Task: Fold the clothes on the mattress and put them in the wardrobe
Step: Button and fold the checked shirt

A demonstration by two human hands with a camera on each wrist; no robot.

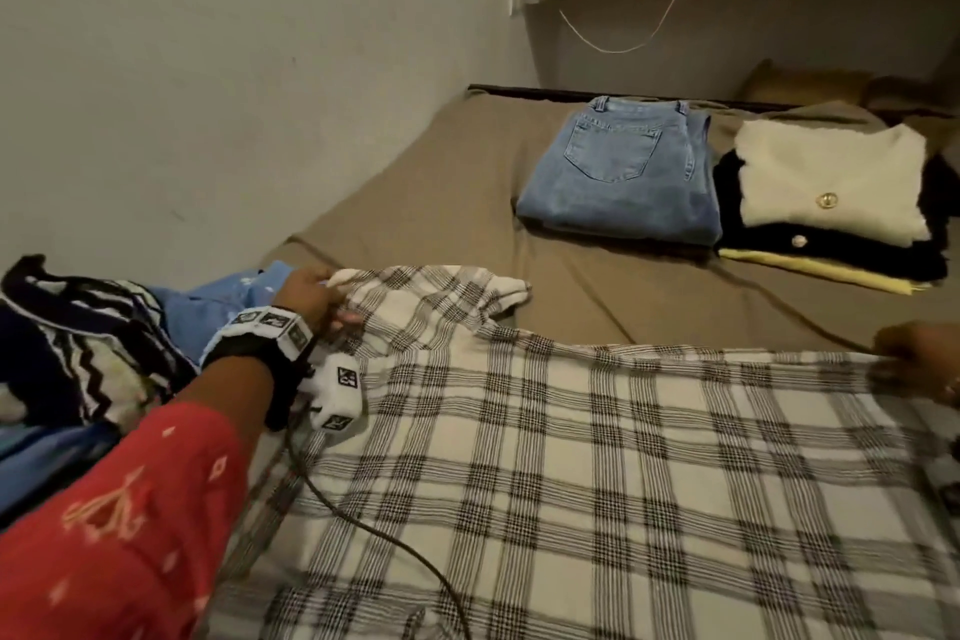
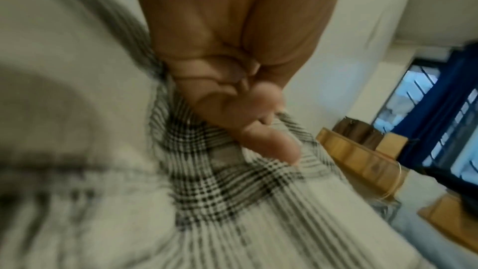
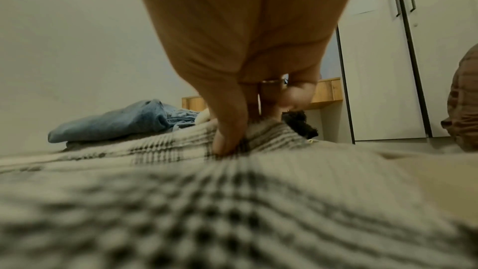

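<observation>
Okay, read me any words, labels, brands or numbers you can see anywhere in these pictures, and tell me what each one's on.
No readable text anywhere.
Wrist band: black-and-white square marker patterns, no letters or numbers.
Red sleeve: pale embroidered motifs, not writing.
Cream top's gold button: too small to read.
Jeans: no visible label.

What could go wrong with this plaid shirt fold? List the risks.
1. A black cable lies across the plaid shirt; it may get folded in or snag.
2. The left hand and right hand pinch only the edges, so the cloth may slip from a grip.
3. The unfolded pile sits close and could tangle in.
</observation>
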